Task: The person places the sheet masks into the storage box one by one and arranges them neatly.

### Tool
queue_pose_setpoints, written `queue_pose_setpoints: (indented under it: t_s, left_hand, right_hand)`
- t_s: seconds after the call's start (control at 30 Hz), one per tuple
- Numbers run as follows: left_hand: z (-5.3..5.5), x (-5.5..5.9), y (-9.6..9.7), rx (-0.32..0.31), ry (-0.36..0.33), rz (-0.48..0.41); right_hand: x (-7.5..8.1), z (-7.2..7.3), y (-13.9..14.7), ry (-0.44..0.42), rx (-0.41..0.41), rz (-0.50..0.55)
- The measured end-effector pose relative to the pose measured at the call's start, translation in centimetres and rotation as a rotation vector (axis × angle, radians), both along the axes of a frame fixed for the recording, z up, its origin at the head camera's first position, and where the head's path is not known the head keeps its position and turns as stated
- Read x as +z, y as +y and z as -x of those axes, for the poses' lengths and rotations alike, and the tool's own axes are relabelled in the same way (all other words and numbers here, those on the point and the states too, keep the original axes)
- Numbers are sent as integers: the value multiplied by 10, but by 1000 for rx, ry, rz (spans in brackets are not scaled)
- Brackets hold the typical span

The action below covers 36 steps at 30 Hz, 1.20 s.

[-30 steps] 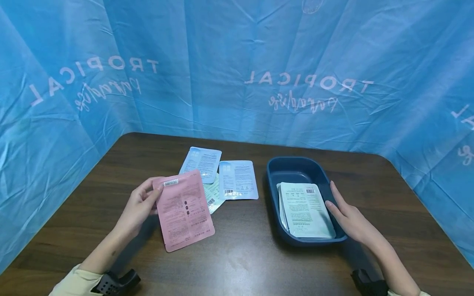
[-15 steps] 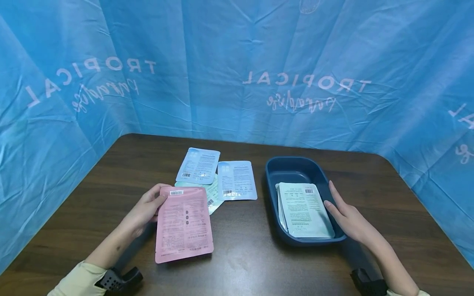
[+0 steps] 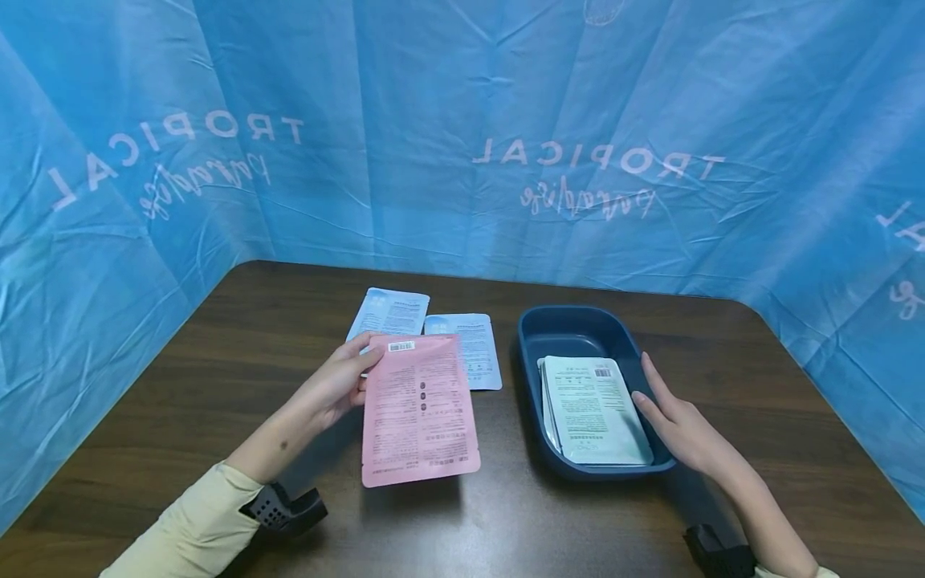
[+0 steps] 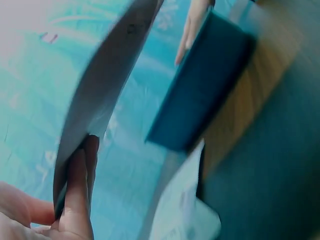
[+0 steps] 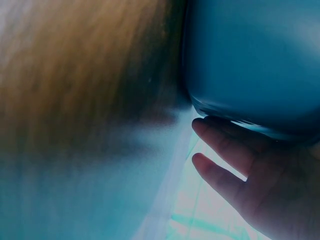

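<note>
My left hand (image 3: 336,391) pinches a pink sachet (image 3: 422,409) by its top left corner, thumb in front and fingers behind. In the left wrist view the sachet (image 4: 102,75) shows edge-on, slightly bowed. It overlaps two pale blue sachets (image 3: 393,311) on the table in the head view and hides the light green one. My right hand (image 3: 682,429) rests against the right side of a dark blue plastic bin (image 3: 576,327), its fingers straight. The right wrist view shows fingers (image 5: 222,150) along the bin's outer wall. Several light green sachets (image 3: 598,409) lie stacked in the bin.
The dark brown wooden table (image 3: 462,534) has rounded far corners. A blue curtain (image 3: 433,120) with mirrored white lettering hangs around its far side and both ends. A black wrist camera (image 3: 285,510) sits on my left wrist.
My left hand has carried the pink sachet to the right, and over the last half second also upward, across the light green sachet. My right hand and the bin have stayed put.
</note>
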State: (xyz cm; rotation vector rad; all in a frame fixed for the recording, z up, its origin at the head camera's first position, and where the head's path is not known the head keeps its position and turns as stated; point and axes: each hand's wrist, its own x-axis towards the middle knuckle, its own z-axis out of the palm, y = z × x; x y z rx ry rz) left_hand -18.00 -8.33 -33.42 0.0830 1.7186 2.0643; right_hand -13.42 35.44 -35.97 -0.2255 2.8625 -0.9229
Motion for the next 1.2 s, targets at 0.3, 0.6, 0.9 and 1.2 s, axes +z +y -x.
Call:
queue_pose_setpoints:
  t_s: [0.3,0.6,0.9,1.2]
  left_hand:
    - [17,14,60,-35,37,-28]
    - [31,24,98,-30,47,-29]
    - [42,26,138,-52,10,-35]
    - [43,13,169,-127,38,12]
  right_hand:
    - [0,0,-2,2,-10,-2]
    - [2,1,-1,-11,-15,-1]
    - [2,1,0,-7,-10,21]
    - [2,0,0,-11,-6,22]
